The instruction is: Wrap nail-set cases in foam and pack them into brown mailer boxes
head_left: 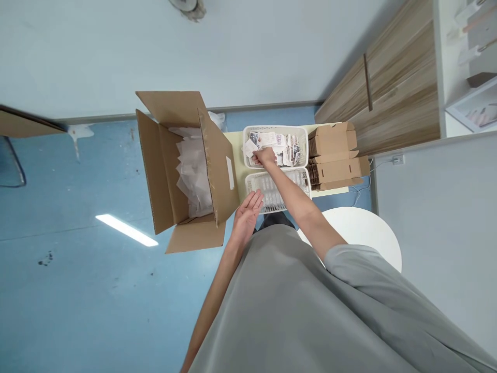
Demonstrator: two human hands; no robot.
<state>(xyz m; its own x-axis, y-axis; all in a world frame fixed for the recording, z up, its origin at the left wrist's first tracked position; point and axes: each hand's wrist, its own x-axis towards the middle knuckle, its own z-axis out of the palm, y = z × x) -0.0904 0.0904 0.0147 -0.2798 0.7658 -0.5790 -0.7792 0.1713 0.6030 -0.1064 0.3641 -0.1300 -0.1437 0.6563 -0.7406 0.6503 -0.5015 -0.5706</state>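
Observation:
My right hand point(265, 156) reaches into the far white plastic basket point(305, 147), its fingers closed on a small white packet point(249, 148). Several printed packets point(291, 149) lie loosely around it in that basket. My left hand point(247, 213) is open and holds nothing, its fingers stretched out and the palm turned up. It hovers by the left front corner of the near white basket point(276, 209). Clear plastic containers point(272, 198) lie in rows in this near basket, partly hidden under my right forearm.
Left of the baskets stands an open cardboard box point(220, 176) with translucent white bags point(194, 173) inside. Folded brown cartons point(334, 155) are stacked on the right of the pale yellow table point(241, 165). A round white table point(373, 233) stands near my right elbow, by wooden cabinets point(404, 77).

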